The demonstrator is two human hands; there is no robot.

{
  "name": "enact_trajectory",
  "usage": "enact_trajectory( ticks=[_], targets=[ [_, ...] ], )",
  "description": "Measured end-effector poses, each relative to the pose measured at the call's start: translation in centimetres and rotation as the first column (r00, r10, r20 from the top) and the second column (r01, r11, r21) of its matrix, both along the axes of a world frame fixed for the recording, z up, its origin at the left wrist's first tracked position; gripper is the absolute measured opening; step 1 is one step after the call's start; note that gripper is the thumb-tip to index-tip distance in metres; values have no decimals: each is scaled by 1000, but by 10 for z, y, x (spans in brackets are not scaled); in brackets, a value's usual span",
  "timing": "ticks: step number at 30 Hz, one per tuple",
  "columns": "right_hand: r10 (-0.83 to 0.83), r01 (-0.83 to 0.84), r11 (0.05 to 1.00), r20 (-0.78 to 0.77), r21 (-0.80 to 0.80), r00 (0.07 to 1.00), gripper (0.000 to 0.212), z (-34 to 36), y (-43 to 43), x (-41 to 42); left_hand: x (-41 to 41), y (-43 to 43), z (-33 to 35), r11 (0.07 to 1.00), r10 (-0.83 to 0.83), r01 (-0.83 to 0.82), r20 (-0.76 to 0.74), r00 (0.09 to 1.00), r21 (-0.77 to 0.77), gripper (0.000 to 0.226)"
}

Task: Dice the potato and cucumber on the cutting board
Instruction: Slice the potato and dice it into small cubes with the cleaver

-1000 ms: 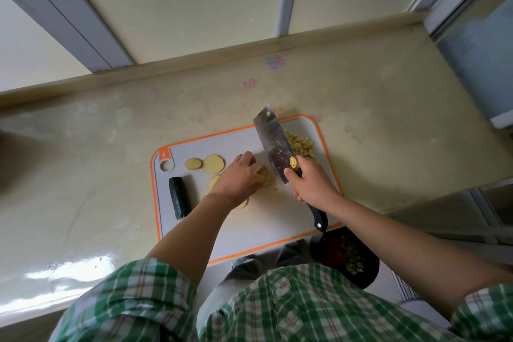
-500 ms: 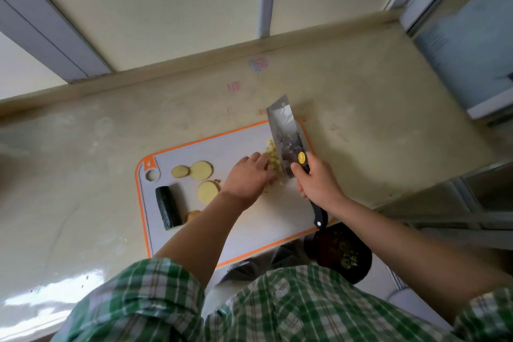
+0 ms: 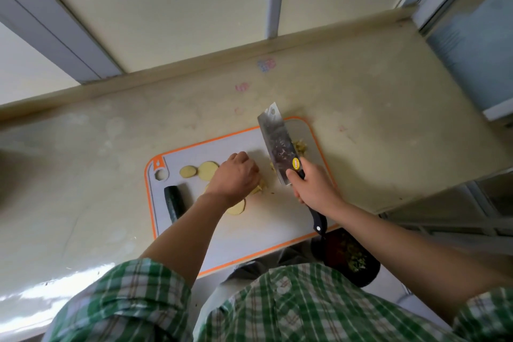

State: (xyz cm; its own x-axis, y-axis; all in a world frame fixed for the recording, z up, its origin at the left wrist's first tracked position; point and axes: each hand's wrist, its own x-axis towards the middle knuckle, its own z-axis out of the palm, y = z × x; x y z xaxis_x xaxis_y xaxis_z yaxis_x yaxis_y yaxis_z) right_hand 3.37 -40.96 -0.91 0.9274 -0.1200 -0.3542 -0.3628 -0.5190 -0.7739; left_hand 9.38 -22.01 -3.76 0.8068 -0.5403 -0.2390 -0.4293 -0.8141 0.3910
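A grey cutting board [image 3: 266, 233] with an orange rim lies on the counter. Round potato slices [image 3: 206, 169] sit at its far left, and another slice [image 3: 236, 207] peeks out under my left wrist. A dark cucumber piece [image 3: 174, 203] lies near the board's left edge. My left hand [image 3: 234, 176] curls over cut potato pieces [image 3: 259, 189] in the middle of the board. My right hand [image 3: 312, 187] grips the black handle of a cleaver [image 3: 279, 147], blade raised and tilted just right of the left hand. Diced potato [image 3: 301, 146] is heaped at the far right corner.
A beige counter [image 3: 374, 119] runs to a raised back ledge and ends at the right by a metal rack [image 3: 472, 216]. Below the counter's near edge sits a dark bowl [image 3: 349, 258] with chopped bits. The board overhangs the near edge slightly.
My left hand has drawn back left from the diced heap to cut pieces mid-board. The cleaver stays raised in my right hand, and the diced heap now shows beyond its blade.
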Motion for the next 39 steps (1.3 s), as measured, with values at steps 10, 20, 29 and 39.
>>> enact_trajectory(
  ticks=[10, 20, 29, 39],
  targets=[
    [85, -85, 996, -30, -11, 996, 18, -5, 5, -2, -9, -1, -3, 990, -96, 94, 13, 995, 109, 41],
    [155, -155, 970, -16, -185, 988, 26, -7, 10, 3, -25, -1, -9, 998, 44, -48, 72, 996, 46, 41],
    [279, -259, 874, -10, -412, 960, 14, -19, 15, -20, -25, -4, -4, 991, -16, 3, 96, 995, 133, 40],
    [193, -168, 925, 41, -340, 980, 12, -22, 22, -25, -29, -19, -1, 970, 151, -171, 123, 981, 173, 31]
  ],
)
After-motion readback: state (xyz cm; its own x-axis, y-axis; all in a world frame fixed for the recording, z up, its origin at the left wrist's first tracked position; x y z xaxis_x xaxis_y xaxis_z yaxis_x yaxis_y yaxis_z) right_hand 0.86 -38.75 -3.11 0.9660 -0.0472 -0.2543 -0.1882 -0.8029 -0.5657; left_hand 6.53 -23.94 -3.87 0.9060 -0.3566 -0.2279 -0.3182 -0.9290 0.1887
